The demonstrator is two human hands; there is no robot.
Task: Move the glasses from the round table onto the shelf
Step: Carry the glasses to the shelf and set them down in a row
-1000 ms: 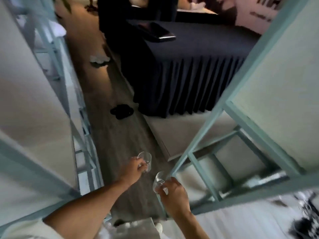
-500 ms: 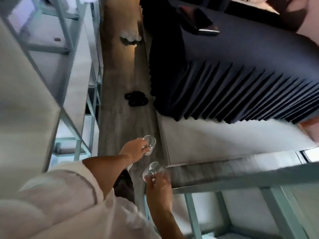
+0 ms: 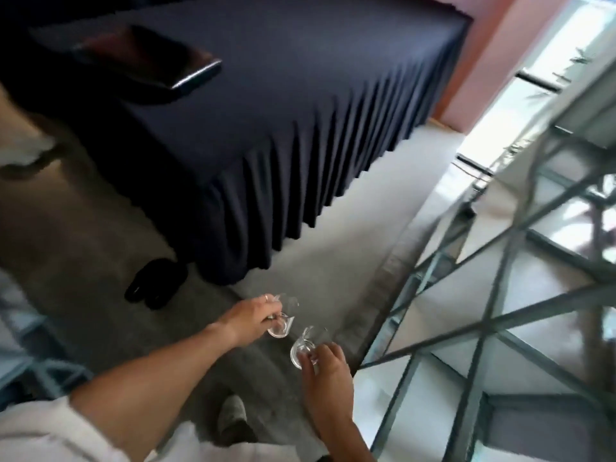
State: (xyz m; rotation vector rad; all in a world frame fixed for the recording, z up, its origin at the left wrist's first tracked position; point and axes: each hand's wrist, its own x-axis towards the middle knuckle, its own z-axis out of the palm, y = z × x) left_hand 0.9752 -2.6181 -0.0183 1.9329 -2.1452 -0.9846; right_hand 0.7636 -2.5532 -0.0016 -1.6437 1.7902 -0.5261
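My left hand [image 3: 253, 316] grips a small clear glass [image 3: 283, 323] in front of me, low in the view. My right hand [image 3: 326, 371] holds a second clear glass [image 3: 305, 345] just below and to the right of the first. Both glasses hang in the air above the grey floor, close together but apart. The pale green metal shelf [image 3: 493, 315] stands to my right, its frame and crossed bars blurred. The round table is out of view.
A long table under a dark pleated cloth [image 3: 283, 111] fills the upper left, with a dark phone [image 3: 160, 61] lying on it. A pair of black shoes [image 3: 155, 283] sits on the floor. Another green shelf frame [image 3: 33, 361] shows at the left edge.
The view has swung to the right: the shelf frame now fills the right side and the dark table sits upper left. Both hands still carry their glasses, held close together.
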